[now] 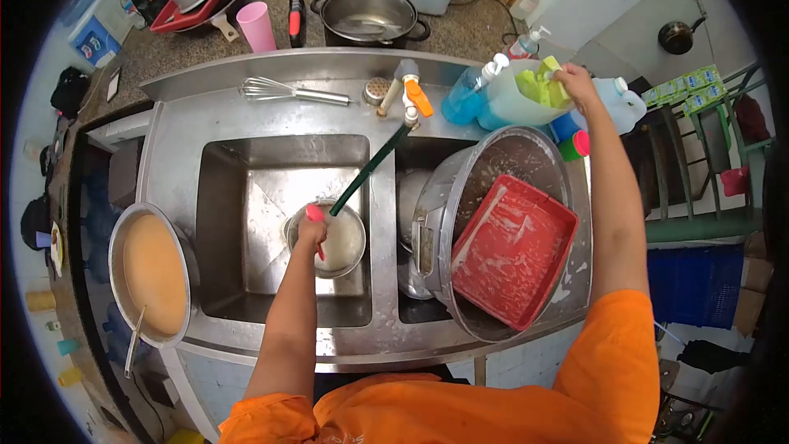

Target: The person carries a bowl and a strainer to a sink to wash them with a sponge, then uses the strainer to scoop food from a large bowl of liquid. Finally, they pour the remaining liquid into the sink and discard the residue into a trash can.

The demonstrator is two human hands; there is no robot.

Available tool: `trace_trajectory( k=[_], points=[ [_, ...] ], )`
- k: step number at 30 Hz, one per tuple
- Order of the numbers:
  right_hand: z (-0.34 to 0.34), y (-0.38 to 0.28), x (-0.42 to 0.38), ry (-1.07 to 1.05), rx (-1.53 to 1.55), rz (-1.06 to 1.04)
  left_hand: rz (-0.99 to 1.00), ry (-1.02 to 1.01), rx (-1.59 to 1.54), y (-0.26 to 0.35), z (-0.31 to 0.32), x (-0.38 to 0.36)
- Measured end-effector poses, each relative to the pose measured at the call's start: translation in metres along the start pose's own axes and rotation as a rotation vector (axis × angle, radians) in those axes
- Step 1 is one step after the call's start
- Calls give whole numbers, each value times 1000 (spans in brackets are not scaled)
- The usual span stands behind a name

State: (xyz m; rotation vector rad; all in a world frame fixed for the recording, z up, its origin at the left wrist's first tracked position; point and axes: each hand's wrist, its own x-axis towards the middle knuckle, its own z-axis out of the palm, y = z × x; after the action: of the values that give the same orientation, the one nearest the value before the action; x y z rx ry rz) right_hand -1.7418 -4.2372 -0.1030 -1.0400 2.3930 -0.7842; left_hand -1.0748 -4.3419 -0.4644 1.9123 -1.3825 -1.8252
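My left hand [313, 232] is closed around a pink-handled utensil [315, 213] over a small metal pot [352, 248] holding cloudy liquid in the left sink basin. A dark green hose [370, 168] runs from the tap [411, 99] down to this pot. At the upper right, my right hand [578, 85] pinches a yellow-green cloth or sponge [544, 82] at the top of a translucent container [508, 102] of blue liquid. The blue soap bottle [465, 96] stands beside that container.
A large metal pot [460, 197] with a soapy red tray [518, 251] covers much of the right basin. On the left edge sits a bowl of orange liquid [154, 275]. A whisk [300, 94] lies behind the left basin; a black-handled pot [369, 16] stands on the counter.
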Motion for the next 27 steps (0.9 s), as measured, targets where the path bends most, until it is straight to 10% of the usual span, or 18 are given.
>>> trace_trajectory(
  k=[3, 8, 16, 21, 23, 27],
  points=[
    [13, -21, -25, 14, 490, 49, -44, -375, -278, 17, -24, -28],
    [23, -44, -38, -46, 1090, 191, -73, -322, -423, 29, -37, -50],
    [56, -177, -138, -163, 1256, -133, 15, -416, -604, 69, -59, -92],
    [213, -317, -267, -539, 1440, -58, 117, -595, -738, 73, -100, -144],
    [305, -339, -308, -200, 1238, 160, 131, -590, -785, 87, -112, -167],
    [441, -292, -338, 131, 180, -657, 155, -526, -634, 81, -127, -164]
  ],
)
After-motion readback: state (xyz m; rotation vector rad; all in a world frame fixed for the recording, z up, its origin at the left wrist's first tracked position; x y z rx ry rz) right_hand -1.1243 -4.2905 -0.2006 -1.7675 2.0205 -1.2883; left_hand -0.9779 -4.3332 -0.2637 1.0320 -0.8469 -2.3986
